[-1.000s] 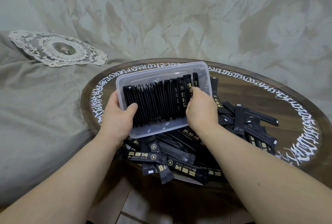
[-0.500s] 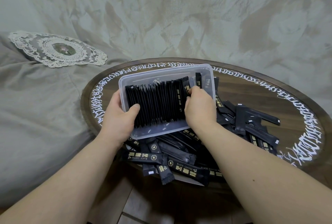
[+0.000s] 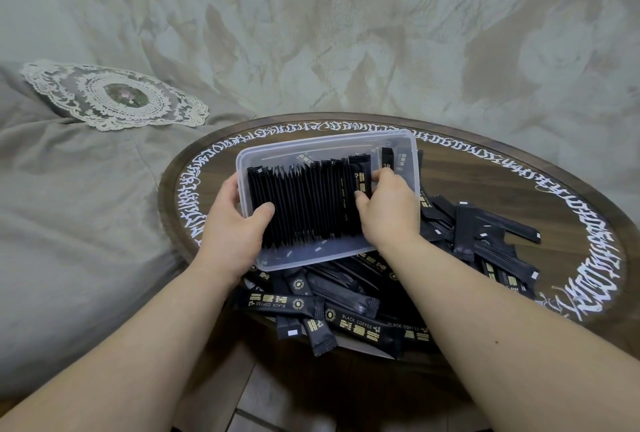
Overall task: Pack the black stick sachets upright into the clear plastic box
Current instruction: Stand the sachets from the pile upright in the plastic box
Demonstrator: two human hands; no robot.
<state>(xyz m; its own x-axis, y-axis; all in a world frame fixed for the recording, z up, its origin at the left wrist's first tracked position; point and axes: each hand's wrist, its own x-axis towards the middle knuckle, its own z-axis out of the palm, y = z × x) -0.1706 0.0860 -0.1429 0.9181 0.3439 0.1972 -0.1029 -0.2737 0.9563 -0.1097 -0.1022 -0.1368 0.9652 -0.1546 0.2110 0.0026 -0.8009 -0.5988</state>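
Head cam, looking down: right hand (image 3: 384,209) sits inside the clear plastic box (image 3: 405,168), fingers curled and pinching the end sachet of the packed row (image 3: 308,203) at the row's right end. Left hand (image 3: 235,223) grips the box's left wall, thumb hooked over the rim and pressing on the row's left end, fingers underneath/outside. Box is lifted and tilted toward the person, w/ its near edge over the loose pile (image 3: 346,307). Packed sachets stand on edge, tight side by side, filling most of the box from the left wall; one more sachet (image 3: 387,157) stands apart near the box's far right corner, gap between it and the row. Loose black stick sachets, gold "BLACK COFFEE" print, lie heaped at the near edge and right side of the round wooden table (image 3: 519,182), some hanging over the near edge. Table has white script round its rim. Lace doily (image 3: 114,95) lies on grey fabric beyond the table's left edge.
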